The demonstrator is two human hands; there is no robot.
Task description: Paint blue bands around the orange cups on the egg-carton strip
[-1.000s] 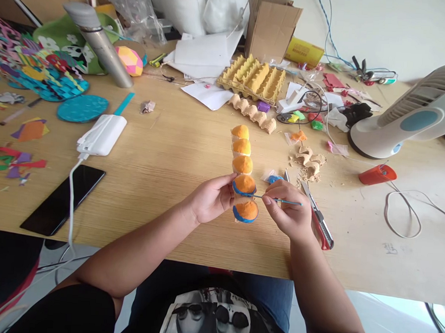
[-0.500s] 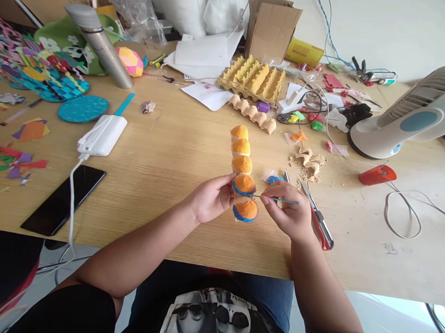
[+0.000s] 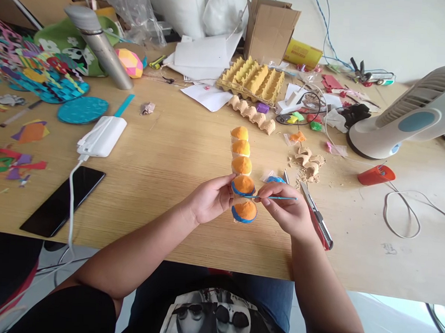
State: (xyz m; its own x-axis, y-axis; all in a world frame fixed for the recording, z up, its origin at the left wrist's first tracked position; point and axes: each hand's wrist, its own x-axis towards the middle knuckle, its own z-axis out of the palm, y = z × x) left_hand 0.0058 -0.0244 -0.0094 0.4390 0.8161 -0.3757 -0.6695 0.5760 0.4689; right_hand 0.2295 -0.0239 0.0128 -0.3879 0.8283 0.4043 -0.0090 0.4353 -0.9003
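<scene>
A strip of egg-carton cups (image 3: 241, 164) painted orange lies lengthwise on the wooden table (image 3: 162, 178). The two cups nearest me carry blue rims. My left hand (image 3: 210, 199) pinches the strip's near end from the left. My right hand (image 3: 287, 213) is closed on a thin blue paintbrush (image 3: 280, 198). The brush lies level, and its tip touches the blue band of the second cup from me. A small dab of blue paint (image 3: 274, 179) lies on the table just beyond my right hand.
A red utility knife (image 3: 318, 222) lies right of my right hand, with carton scraps (image 3: 308, 161) behind. A black phone (image 3: 63, 199) and white power bank (image 3: 102, 136) lie at left. An egg tray (image 3: 252, 78), a cardboard box (image 3: 270, 27) and a white fan (image 3: 411, 117) stand farther off.
My right hand has tipped the paintbrush closer to level and shifted slightly along the blue rim. My left hand and the strip have stayed put.
</scene>
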